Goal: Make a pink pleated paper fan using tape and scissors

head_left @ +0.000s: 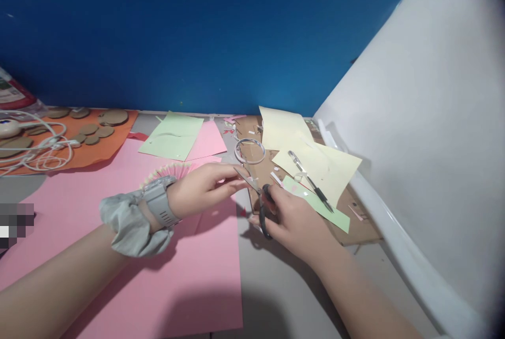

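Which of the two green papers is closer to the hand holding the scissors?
The narrow green strip, beside the right hand, with the pen partly across it. The larger green sheet lies farther off, toward the left.

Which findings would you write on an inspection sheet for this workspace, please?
Surface: grey tabletop, partly covered by a large pink sheet and brown cardboard.
Job's things: black-handled scissors, blades parted.
Clutter: pen lying across a cream sheet and a green strip; paper scraps around.
Hands: right hand in the scissors' handles; left hand close to the blades, its grip unclear.
Cables: white cables tangled over the orange sheet at left.
Surroundings: blue wall ahead, white wall at right.
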The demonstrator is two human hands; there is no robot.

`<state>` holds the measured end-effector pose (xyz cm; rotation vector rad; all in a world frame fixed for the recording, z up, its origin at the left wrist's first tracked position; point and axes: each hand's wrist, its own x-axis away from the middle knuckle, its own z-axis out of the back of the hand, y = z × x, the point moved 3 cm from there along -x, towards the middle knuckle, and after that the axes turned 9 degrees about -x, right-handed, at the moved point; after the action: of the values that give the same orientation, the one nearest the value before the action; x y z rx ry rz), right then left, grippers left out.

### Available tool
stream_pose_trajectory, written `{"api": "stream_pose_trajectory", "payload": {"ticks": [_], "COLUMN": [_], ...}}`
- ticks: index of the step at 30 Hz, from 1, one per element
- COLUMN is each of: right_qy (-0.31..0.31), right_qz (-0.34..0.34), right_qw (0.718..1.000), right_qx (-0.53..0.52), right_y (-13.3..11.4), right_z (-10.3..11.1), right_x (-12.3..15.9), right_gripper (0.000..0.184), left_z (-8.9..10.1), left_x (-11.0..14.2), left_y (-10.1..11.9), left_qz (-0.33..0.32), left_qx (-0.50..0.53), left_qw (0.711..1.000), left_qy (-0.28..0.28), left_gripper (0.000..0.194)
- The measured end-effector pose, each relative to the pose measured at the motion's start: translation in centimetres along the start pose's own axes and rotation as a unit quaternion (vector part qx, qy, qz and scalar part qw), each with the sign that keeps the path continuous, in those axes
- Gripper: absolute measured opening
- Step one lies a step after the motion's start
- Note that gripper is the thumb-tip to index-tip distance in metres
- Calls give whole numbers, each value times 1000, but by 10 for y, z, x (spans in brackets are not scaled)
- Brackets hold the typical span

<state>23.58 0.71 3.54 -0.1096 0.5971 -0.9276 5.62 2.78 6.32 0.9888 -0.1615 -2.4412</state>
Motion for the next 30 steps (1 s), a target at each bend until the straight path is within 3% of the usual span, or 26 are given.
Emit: {"api": "stream_pose_trajectory", "payload": {"ticks": [9,30], "right_qy": [-9,-5], "right_qz": [3,-5], "right_qw": [1000,1000], "right_qx": [-11,-1], "right_y": [-1,-2], "right_z": [-1,1], "right_x": [0,-1], "right_gripper": [25,23], "left_z": [-3,-2], "left_x": [1,0], "left_y": [-2,3], "left_qz": [27,-8], "left_qx": [5,25], "left_qw": [1000,1000], "left_qy": [8,17], "left_gripper": [26,22]}}
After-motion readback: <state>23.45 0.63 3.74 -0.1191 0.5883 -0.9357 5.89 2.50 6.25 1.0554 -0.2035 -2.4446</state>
